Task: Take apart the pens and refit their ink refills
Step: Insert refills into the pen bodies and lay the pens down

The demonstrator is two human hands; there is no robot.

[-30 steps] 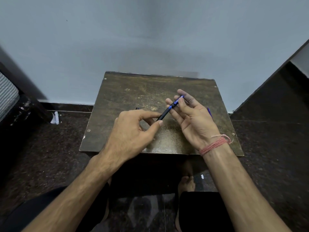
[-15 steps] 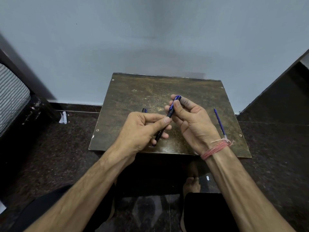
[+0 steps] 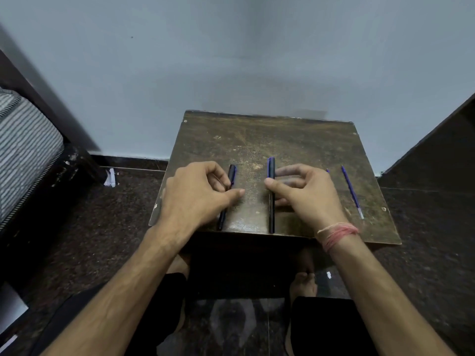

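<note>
Two dark pens with blue trim lie lengthwise on the small worn wooden table [image 3: 295, 140]. My left hand [image 3: 198, 194] covers the middle of the left pen [image 3: 232, 173], thumb and curled fingers pinching it. My right hand [image 3: 305, 194] is on the middle pen [image 3: 271, 217]: the thumb presses its left side and the blurred fingers curl on its right. This pen rests on the table, its near end at the front edge. A loose blue ink refill [image 3: 351, 192] lies to the right of my right hand. The blue tip of another thin piece [image 3: 327, 171] shows just behind that hand.
The table stands against a pale wall [image 3: 231, 60] on a dark speckled floor [image 3: 424, 253]. A striped mattress on a dark frame [image 3: 25, 147] is at the left, with a scrap of paper [image 3: 110, 178] on the floor beside it. My bare feet are under the table.
The pen that both hands held in the air now lies on the table under my right hand. My left hand has let go of it and closed on the other pen at the left.
</note>
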